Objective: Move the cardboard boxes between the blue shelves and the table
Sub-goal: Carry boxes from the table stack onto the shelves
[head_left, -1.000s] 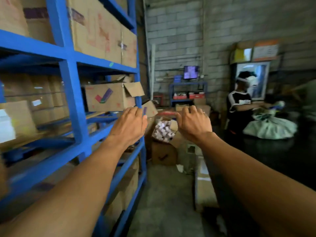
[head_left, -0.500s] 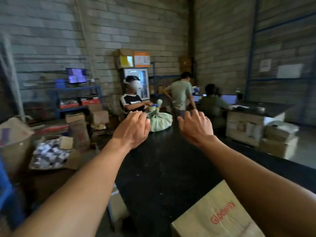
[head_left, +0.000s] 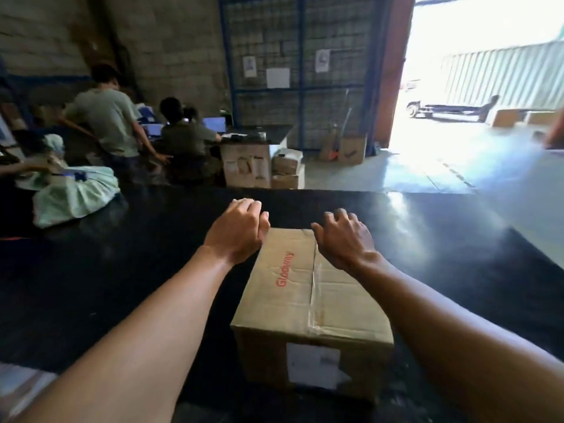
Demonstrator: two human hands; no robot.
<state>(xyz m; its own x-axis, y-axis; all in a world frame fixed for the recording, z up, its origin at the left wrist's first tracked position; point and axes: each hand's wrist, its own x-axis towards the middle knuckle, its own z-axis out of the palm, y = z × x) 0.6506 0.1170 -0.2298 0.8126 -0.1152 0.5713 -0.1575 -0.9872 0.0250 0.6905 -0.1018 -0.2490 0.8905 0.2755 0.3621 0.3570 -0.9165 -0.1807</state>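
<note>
A taped cardboard box (head_left: pixel 308 303) with red lettering on top and a white label on its near side sits on the black table (head_left: pixel 122 270) in front of me. My left hand (head_left: pixel 236 228) hovers over the box's far left corner, fingers loosely curled, holding nothing. My right hand (head_left: pixel 345 236) hangs above the far right part of the box top, fingers bent downward, also holding nothing. Whether either hand touches the box cannot be told. No blue shelves are in view.
A pale green sack (head_left: pixel 73 196) lies on the table at the left. Two people (head_left: pixel 106 123) work at a desk beyond. Stacked boxes (head_left: pixel 262 166) stand on the floor past the table. A blue wire partition (head_left: pixel 299 71) and an open bright doorway (head_left: pixel 482 87) are behind.
My view has swung right from the blue shelves to the table. The box now lies fully in front of me, and both hands have come down over its far end.
</note>
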